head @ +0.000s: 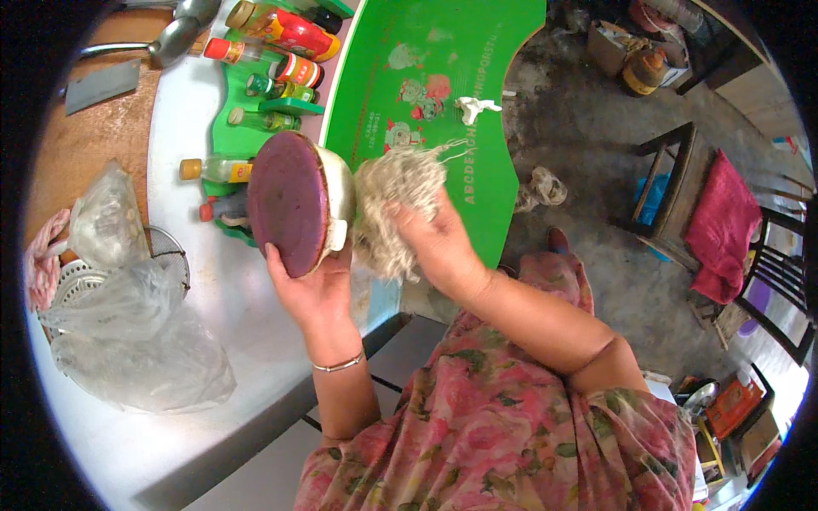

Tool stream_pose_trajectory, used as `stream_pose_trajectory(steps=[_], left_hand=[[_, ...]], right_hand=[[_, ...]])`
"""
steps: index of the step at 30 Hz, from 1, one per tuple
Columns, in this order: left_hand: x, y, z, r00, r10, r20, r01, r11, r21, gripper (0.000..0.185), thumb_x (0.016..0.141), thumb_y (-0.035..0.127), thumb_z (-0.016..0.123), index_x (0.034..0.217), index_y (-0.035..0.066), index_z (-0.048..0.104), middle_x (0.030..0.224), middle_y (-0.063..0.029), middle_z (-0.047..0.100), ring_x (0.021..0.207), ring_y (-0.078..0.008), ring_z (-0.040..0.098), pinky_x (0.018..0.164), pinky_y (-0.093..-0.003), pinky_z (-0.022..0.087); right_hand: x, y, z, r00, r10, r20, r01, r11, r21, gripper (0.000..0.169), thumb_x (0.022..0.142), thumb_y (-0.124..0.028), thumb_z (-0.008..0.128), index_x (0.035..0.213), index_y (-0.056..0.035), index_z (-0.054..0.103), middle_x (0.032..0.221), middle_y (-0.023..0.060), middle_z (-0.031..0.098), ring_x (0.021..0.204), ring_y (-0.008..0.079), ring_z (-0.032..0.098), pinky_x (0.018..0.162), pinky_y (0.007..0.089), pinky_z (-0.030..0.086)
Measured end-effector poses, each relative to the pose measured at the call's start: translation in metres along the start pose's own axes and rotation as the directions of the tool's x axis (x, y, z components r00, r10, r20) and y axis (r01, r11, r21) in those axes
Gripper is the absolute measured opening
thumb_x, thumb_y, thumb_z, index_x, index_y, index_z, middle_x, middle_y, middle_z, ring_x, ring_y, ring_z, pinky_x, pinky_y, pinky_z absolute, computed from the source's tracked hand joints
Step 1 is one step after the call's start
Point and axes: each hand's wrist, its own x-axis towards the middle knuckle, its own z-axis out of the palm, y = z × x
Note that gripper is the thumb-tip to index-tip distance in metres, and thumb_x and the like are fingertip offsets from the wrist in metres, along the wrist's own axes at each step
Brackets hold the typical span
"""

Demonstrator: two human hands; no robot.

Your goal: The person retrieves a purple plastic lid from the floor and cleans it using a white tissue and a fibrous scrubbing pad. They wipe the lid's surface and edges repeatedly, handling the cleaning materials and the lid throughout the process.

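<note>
My left hand (313,281) grips the rim of a round pot (287,198) and holds it up on its side. The pot has a dark purple-red round face, a cream side wall and a small white handle (337,235). In my right hand (441,243) is a bunched wad of frayed, greyish-beige fibre cloth (396,204), close beside the pot's cream side. Whether the cloth touches the wall cannot be told. Behind the pot lies a green children's tabletop (441,38) printed with letters and cartoon figures, with a crumpled white tissue (476,110) on it.
Several sauce bottles (281,67) stand in a green rack left of the tabletop. On the white counter (255,358) lie clear plastic bags (147,358) and a wire strainer (169,255). A cleaver (102,86) and ladles hang at upper left. A wooden chair (677,191) with a red cloth (725,230) stands right.
</note>
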Motion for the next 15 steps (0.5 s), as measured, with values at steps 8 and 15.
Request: stream_pose_trajectory(steps=[8,15], left_hand=[[0.006,0.0,0.003,0.994,0.103,-0.02,-0.1,0.989,0.113,0.054,0.092,0.038,0.05,0.136,0.009,0.043,0.135,-0.0106,0.051,0.122,-0.03,0.049,0.101,-0.0475,0.041],[0.007,0.001,-0.002,0.997,-0.04,0.064,0.043,0.998,-0.046,0.055,0.09,0.038,0.055,0.138,0.015,0.042,0.139,-0.0088,0.047,0.128,-0.0317,0.045,0.103,-0.0568,0.037]], right_hand=[[-0.012,0.03,-0.006,0.906,-0.167,0.388,0.383,0.714,-0.586,0.048,0.07,-0.01,0.069,0.114,-0.0014,0.054,0.105,0.0206,0.053,0.105,0.0368,0.053,0.093,0.041,0.044],[0.038,0.041,-0.075,0.923,-0.055,0.38,0.379,0.288,-0.88,0.053,0.07,-0.018,0.074,0.119,-0.0093,0.054,0.116,0.0176,0.05,0.109,0.0384,0.053,0.086,0.0442,0.049]])
